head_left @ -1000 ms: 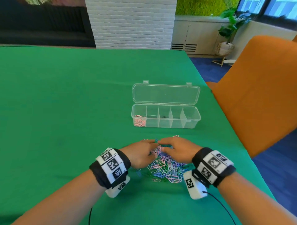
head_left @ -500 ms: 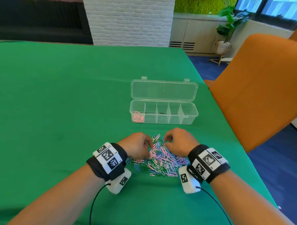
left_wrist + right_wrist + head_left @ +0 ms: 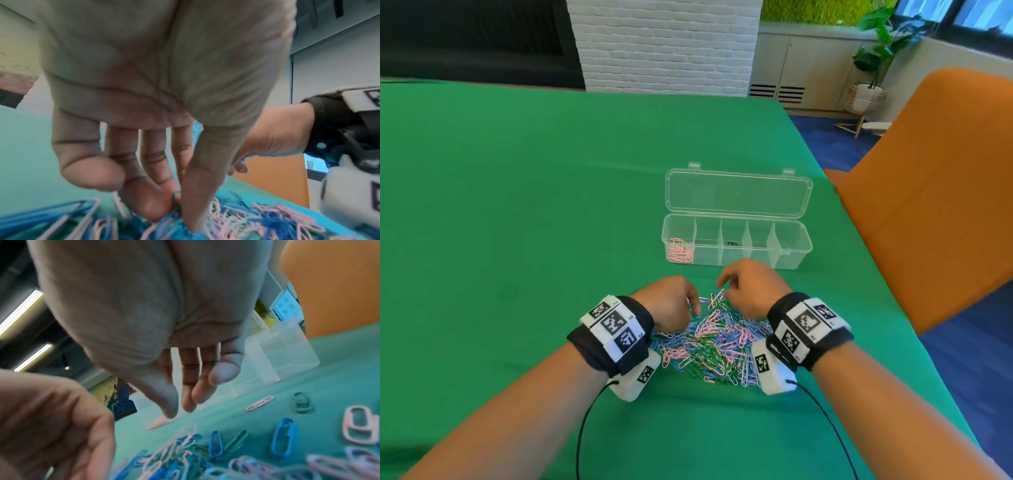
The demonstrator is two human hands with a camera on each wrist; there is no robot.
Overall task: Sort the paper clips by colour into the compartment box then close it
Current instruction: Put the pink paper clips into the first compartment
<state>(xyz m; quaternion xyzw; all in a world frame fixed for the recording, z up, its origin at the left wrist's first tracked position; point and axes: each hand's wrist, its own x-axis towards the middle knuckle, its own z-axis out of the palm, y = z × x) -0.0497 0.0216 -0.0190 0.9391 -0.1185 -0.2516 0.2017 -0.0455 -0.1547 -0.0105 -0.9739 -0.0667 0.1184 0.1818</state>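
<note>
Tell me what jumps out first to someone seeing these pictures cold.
The tangled heap of pink, blue and green paper clips on the green table, near its front edge, with the left hand and right hand picking at its far side. Just beyond stands the clear compartment box, lid open; pink clips lie in its leftmost compartment. An orange chair fills the right side.
</note>
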